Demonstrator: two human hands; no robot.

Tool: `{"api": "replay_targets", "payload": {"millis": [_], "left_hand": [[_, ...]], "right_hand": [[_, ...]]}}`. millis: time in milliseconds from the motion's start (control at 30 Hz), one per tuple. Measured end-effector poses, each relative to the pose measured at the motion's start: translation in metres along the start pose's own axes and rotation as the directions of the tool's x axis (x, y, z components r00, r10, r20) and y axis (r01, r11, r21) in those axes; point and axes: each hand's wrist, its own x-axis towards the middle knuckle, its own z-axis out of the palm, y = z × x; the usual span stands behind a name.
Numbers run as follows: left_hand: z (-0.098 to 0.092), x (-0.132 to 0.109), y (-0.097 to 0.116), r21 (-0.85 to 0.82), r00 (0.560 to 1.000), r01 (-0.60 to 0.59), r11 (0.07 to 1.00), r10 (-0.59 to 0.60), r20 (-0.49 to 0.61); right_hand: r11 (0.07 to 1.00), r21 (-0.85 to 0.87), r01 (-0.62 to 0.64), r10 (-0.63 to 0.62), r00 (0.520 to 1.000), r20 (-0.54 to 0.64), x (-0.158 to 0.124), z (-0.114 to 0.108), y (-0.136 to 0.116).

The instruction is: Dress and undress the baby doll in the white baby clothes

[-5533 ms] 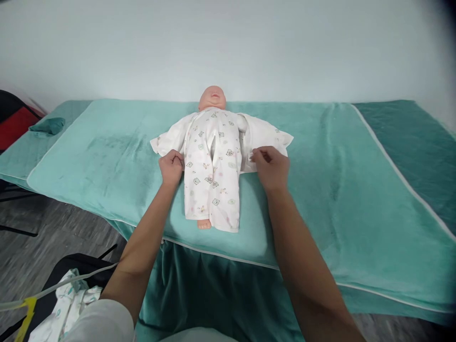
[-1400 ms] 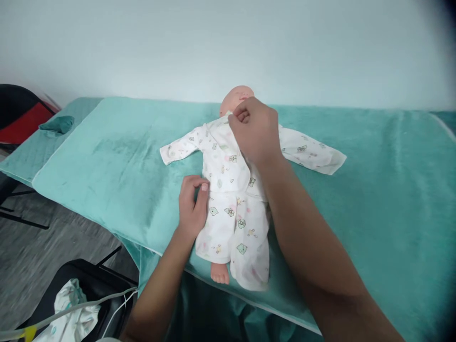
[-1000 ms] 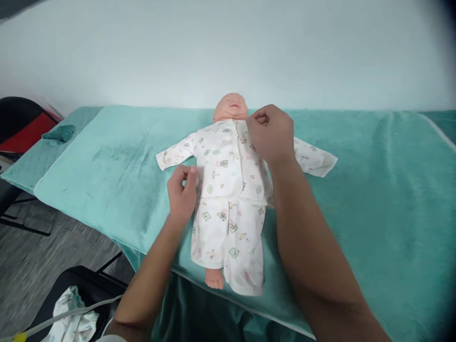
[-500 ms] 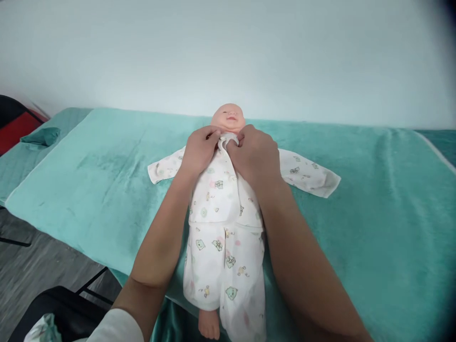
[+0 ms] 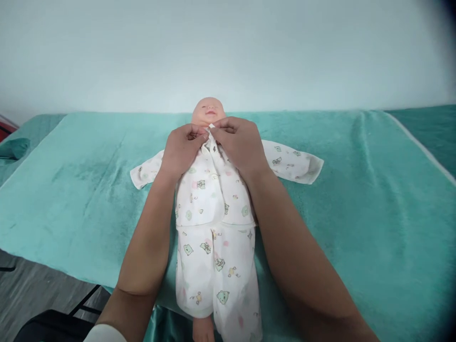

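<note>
A baby doll (image 5: 209, 107) lies on its back, dressed in a white baby shirt (image 5: 199, 199) and matching trousers (image 5: 219, 266) printed with small animals. My left hand (image 5: 183, 147) pinches one side of the shirt's collar, just under the chin. Opposite it, my right hand (image 5: 242, 142) grips the other collar edge, its thumb and fingers closed. Between the fingertips the cloth is drawn up in a small peak. Whether a fastener is held there is hidden by my fingers. The shirt's sleeves stretch out flat to both sides, and one bare foot (image 5: 203, 330) shows below a trouser leg.
A turquoise plush cover (image 5: 356, 237) spreads over the table beneath the doll. Behind it stands a pale wall (image 5: 228, 52). At the lower left are a black chair (image 5: 53, 327) and the grey floor (image 5: 32, 289).
Both hands have come closer together at the collar and pulled its edges up into a peak. The camera view has shifted, so the doll appears further left.
</note>
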Motion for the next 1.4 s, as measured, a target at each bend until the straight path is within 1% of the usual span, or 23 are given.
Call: {"api": "replay_targets", "payload": {"millis": [167,267,367,467,567,667,767,900,967,1033,1100,1200,1300,1400], "left_hand": [[0.004,-0.004,0.003,-0.177,0.998,-0.023,0.984,0.011,-0.068],[0.007,-0.004,0.004,-0.216,0.995,-0.008,0.976,-0.013,-0.096],[0.008,-0.004,0.001,-0.257,0.994,0.014,0.966,-0.041,-0.100],[0.008,-0.003,0.001,-0.280,0.993,0.036,0.959,-0.066,-0.096],[0.008,-0.004,0.002,-0.254,0.992,0.052,0.966,-0.079,-0.098],[0.008,-0.004,0.001,-0.233,0.993,0.037,0.972,-0.062,-0.102],[0.008,-0.003,-0.001,-0.230,0.993,0.036,0.972,-0.060,-0.098],[0.007,-0.004,0.001,-0.236,0.994,0.041,0.971,-0.063,-0.086],[0.007,-0.006,0.004,-0.232,0.995,0.054,0.971,-0.073,-0.075],[0.007,-0.007,0.006,-0.241,0.996,0.069,0.968,-0.082,-0.047],[0.006,-0.007,0.006,-0.248,0.996,0.068,0.966,-0.079,-0.032],[0.006,-0.005,0.002,-0.205,0.994,0.042,0.978,-0.060,-0.087],[0.003,-0.006,-0.004,-0.144,0.991,0.015,0.989,-0.034,-0.127],[-0.002,-0.011,-0.009,-0.125,0.995,-0.017,0.992,0.005,-0.101]], "right_hand": [[0.990,0.140,-0.030,0.030,1.000,0.000,-0.002,-0.001,0.000],[0.979,0.197,-0.049,0.049,0.999,0.009,-0.001,-0.002,0.004],[0.971,0.225,-0.081,0.079,0.997,0.019,0.000,-0.002,0.005],[0.977,0.186,-0.105,0.101,0.994,0.033,0.000,-0.002,0.004],[0.985,0.160,-0.070,0.063,0.997,0.044,-0.001,-0.002,0.004],[0.988,0.153,-0.031,0.027,0.999,0.028,-0.001,-0.002,0.006],[0.994,0.108,-0.009,0.005,0.999,0.038,-0.002,-0.003,0.006],[0.999,-0.033,0.025,-0.023,0.998,0.066,-0.006,0.000,-0.001],[0.987,-0.137,0.081,-0.068,0.992,0.102,-0.009,0.002,-0.005],[0.969,-0.206,0.136,-0.111,0.985,0.132,-0.012,0.003,-0.008],[0.968,-0.208,0.142,-0.115,0.983,0.140,-0.013,0.003,-0.009],[0.984,-0.144,0.101,-0.080,0.986,0.144,-0.016,0.001,-0.008],[0.987,-0.130,0.099,-0.087,0.991,0.100,-0.027,-0.001,-0.008],[0.960,-0.242,0.141,-0.144,0.990,0.006,-0.047,0.000,-0.010]]}}
